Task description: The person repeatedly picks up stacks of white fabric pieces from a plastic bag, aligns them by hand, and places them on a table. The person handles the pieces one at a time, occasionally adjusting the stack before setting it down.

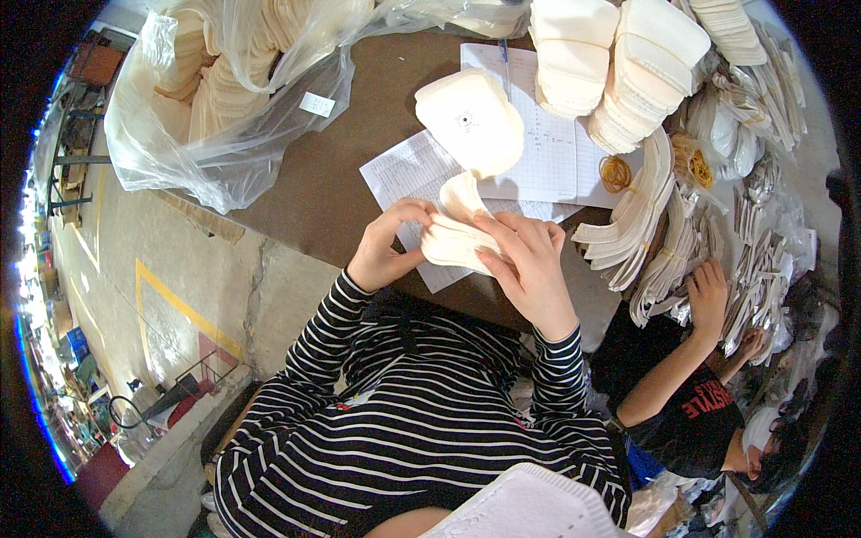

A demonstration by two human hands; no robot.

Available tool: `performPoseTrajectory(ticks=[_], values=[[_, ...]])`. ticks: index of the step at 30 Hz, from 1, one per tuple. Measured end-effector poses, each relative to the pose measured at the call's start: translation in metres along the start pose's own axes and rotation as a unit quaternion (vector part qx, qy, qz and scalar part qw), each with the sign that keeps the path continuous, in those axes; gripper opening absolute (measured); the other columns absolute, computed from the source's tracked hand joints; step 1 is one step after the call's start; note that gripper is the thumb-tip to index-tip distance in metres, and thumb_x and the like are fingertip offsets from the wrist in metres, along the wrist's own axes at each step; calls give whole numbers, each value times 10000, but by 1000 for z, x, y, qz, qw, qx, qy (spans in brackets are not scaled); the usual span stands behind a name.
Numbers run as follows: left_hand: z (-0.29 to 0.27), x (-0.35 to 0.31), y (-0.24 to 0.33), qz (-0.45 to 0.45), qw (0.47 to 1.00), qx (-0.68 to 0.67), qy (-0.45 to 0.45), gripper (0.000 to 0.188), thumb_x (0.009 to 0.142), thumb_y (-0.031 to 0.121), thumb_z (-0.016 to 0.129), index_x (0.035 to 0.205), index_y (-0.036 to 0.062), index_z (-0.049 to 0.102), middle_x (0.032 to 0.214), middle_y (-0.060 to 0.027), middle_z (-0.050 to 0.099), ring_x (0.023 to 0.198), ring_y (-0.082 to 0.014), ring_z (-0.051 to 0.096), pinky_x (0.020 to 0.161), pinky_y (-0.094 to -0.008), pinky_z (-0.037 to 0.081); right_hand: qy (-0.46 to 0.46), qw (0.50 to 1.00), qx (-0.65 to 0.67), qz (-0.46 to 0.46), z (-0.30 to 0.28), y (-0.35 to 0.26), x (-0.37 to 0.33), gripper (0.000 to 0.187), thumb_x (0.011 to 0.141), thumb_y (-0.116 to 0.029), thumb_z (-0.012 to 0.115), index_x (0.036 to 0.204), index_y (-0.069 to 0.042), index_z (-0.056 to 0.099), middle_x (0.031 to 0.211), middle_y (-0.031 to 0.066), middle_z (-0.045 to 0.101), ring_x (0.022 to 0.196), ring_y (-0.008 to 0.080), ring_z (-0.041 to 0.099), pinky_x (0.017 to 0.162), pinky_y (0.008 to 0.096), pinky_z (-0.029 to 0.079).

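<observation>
My left hand [386, 249] and my right hand [531, 267] hold a small stack of cream insole-shaped pieces [448, 244] between them, just above the near edge of the table. My left thumb and fingers grip the stack's left end. The right fingers lie over its right side, and one piece sticks up and bends away from the others. Directly beyond my hands, a pile of cream insole-shaped pieces [475, 134] lies on the papers, with a small dark mark on its top piece. Printed sheets [395, 172] lie partly under it.
A clear plastic bag [143, 134] of cream pieces stands far left. Banded cream stacks [574, 54] sit at the back right, near yellow rubber bands [615, 173] and curved bundles [641, 202]. A pen [505, 67] lies on the papers. A co-worker's hand [707, 300] touches the bundles at right.
</observation>
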State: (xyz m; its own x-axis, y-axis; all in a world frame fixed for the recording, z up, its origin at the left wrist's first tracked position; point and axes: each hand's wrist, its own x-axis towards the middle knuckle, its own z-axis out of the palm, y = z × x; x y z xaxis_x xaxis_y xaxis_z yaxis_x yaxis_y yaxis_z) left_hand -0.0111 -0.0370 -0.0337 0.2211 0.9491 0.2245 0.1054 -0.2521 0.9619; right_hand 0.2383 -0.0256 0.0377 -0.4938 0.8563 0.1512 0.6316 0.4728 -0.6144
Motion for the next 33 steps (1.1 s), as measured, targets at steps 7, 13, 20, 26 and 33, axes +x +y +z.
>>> performPoseTrajectory(ticks=[7, 13, 20, 26, 33], values=[[-7, 13, 13, 28, 989, 117, -87, 511, 665, 103, 842, 1135, 107, 639, 1334, -149, 537, 1259, -343, 507, 1089, -430, 367, 20, 996, 49, 73, 1, 5, 0, 467, 930, -228, 646, 1380, -149, 549, 1087, 77, 672, 964, 236, 616, 944, 441, 353], [-1, 22, 11, 73, 991, 80, -76, 513, 661, 79, 808, 1140, 106, 627, 1433, -178, 457, 1362, -380, 393, 1161, -455, 271, 14, 998, 54, -15, -8, 8, 20, 304, 906, -178, 656, 1197, -91, 661, 951, 92, 705, 844, 283, 657, 834, 412, 459], [13, 10, -7, 27, 998, -63, -14, 653, 691, 54, 767, 1281, 71, 487, 1294, -162, 449, 1219, -317, 446, 1081, -395, 331, -28, 999, 39, 1, -8, 9, 19, 332, 906, -193, 647, 1220, -86, 647, 1068, 106, 686, 991, 296, 631, 935, 435, 445], [14, 17, 4, 54, 993, 34, -97, 810, 728, 95, 701, 1455, 27, 350, 1395, -160, 408, 1262, -296, 419, 1092, -383, 324, 31, 990, 136, 15, 4, 35, -3, 694, 782, -220, 781, 1404, -105, 495, 1385, 160, 525, 1314, 339, 463, 1134, 521, 302], [22, 10, 1, 1, 991, -44, -125, 912, 737, 75, 734, 1510, 48, 250, 1525, -181, 323, 1375, -326, 355, 1151, -407, 265, 108, 983, 150, 6, 32, 45, -27, 1060, 609, -183, 912, 1490, -61, 336, 1526, 218, 365, 1415, 370, 342, 1126, 515, 294]])
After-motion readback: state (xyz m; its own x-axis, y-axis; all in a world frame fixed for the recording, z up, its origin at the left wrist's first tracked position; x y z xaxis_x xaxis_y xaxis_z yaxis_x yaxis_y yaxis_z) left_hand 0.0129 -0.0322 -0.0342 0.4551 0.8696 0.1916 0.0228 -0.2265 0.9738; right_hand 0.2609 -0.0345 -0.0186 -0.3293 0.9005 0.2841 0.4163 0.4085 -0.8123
